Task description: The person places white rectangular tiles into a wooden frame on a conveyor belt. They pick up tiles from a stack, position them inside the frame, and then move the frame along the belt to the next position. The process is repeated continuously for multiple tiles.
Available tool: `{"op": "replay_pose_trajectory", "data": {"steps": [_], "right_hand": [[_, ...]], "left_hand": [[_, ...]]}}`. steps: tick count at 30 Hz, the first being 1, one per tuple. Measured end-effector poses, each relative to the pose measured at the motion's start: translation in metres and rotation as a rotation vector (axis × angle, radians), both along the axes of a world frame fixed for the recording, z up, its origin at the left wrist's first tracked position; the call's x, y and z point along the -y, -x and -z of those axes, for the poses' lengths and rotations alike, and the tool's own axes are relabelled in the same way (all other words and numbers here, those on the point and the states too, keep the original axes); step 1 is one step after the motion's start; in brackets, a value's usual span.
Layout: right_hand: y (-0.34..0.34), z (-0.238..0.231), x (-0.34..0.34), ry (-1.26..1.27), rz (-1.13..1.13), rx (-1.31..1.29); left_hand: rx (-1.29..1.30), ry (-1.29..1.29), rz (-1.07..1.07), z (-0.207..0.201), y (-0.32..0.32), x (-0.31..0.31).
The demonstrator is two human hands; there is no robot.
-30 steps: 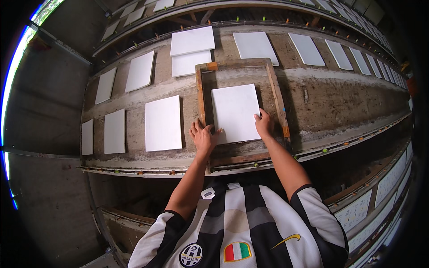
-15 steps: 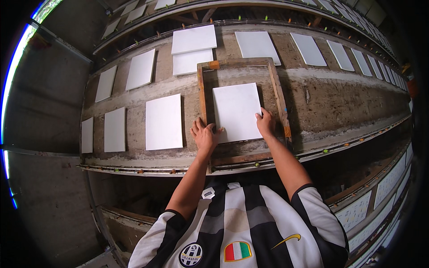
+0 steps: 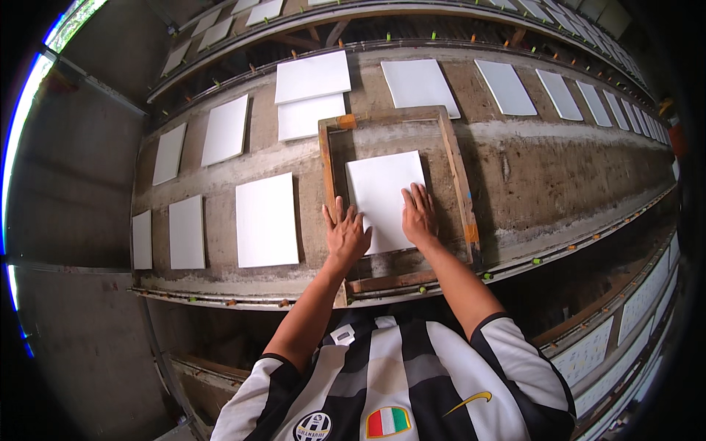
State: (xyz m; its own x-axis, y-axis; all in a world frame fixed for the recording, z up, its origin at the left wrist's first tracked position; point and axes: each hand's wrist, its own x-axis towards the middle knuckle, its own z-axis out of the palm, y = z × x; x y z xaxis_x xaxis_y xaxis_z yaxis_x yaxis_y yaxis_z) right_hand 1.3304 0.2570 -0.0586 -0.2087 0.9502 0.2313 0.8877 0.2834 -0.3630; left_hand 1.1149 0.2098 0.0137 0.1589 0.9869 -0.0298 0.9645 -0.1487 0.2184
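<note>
Grey wall at 9 o'clock, daylight gap at 10, stained table toward 3, second table at 12.

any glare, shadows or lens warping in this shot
Head view: daylight gap at far left, blown out with blue fringing; head view: fisheye bends the table edges into arcs, corners black; head view: shadow along the right outside of the wooden frame; head view: white pad inside it, bright with little surface detail.
</note>
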Motion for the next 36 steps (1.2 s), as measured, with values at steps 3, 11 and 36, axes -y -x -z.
{"op": "replay_pose_trajectory", "data": {"steps": [3,11,36], "right_hand": [[0.003,-0.001,0.003,0.022,0.016,0.029],[0.002,-0.015,0.001,0.204,0.022,0.039],[0.018,-0.011,-0.175,-0.051,-0.135,-0.364]], "left_hand": [[-0.201,0.029,-0.051,0.0,-0.028,-0.028],[0.116,-0.034,-0.093,0.049,-0.067,-0.085],[-0.007,0.037,-0.087,0.042,-0.071,-0.089]]}}
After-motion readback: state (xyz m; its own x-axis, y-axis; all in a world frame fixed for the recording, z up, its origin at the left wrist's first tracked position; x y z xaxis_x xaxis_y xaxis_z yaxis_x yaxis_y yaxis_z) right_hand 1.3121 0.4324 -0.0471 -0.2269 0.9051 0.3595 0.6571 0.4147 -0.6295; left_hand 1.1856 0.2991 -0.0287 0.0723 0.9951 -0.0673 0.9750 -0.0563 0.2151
